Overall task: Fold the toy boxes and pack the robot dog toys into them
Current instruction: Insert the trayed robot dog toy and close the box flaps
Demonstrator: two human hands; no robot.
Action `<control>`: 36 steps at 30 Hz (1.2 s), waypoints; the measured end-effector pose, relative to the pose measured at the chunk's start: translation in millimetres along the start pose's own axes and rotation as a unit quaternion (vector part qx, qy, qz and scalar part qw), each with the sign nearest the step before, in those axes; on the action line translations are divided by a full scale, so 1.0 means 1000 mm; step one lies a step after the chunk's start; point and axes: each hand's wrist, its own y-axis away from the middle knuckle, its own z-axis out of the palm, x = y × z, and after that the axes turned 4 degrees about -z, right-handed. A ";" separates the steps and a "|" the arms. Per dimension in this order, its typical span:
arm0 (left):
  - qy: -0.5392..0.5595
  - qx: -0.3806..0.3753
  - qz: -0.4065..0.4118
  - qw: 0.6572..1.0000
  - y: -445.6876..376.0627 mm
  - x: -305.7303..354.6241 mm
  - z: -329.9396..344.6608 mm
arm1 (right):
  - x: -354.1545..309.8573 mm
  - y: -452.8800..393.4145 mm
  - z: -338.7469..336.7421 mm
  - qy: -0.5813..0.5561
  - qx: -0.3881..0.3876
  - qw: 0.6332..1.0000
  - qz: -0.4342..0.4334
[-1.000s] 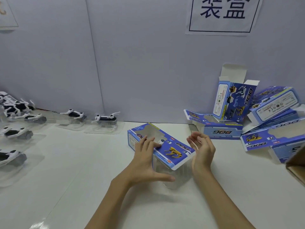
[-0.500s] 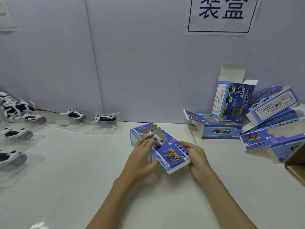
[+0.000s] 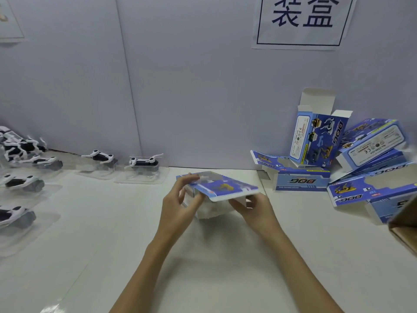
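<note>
Head view, left hand (image 3: 178, 204), right hand (image 3: 255, 211) gripping toy box (image 3: 223, 187) (blurred)

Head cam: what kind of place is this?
Likely a toy packing station: blue boxes piled at right, robot dogs in clear trays lined up at left, a wall sign in Chinese, and both hands working one box.

Two bare forearms, slim, entering from the lower edge. No sleeves, cuffs, gloves, watch or rings in sight. Left hand (image 3: 180, 204) and right hand (image 3: 255, 210) both uncovered, with slender fingers (image 3: 184, 185) and short, plain nails. Upper arms out of view.
</note>
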 end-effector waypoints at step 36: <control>0.005 -0.039 0.018 0.999 0.005 0.022 0.009 | -0.056 0.019 0.014 -0.020 0.097 0.983 -0.156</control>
